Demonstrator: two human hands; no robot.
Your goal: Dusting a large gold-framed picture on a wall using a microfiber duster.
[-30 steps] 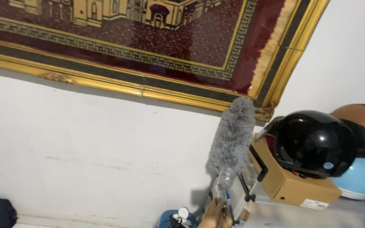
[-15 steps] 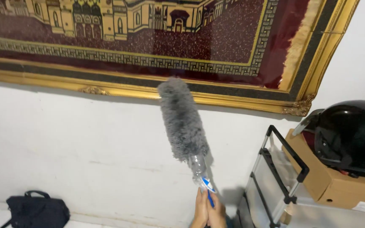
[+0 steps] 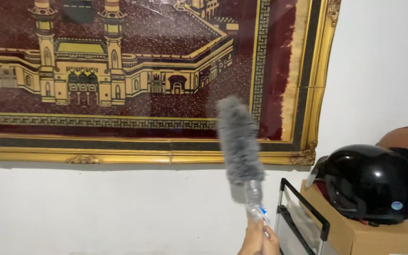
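While the grey fluffy duster (image 3: 238, 140) stands almost upright in front of the wall, its soft head covers the lower right part of the large framed picture (image 3: 119, 71) and crosses the bottom edge of the golden frame (image 3: 166, 157). Its top reaches up over the dark red field of the picture, just beside the patterned inner border. Below the fluffy head comes a short clear plastic neck (image 3: 253, 198), and under it a handle with blue and white colour, which goes down into the hand (image 3: 260, 240) at the bottom edge of the view. The fingers are closed around the lower end of this handle, so the duster rises straight above them and leans a little to the left. Only part of this hand is visible, and I cannot tell if it is the left one, the right one, or both together.

To the right of the duster, near the wall, a black glossy helmet (image 3: 367, 182) sits on a brown cardboard box (image 3: 383, 238). Between the box and the hand stands a black metal rack frame (image 3: 303, 212).
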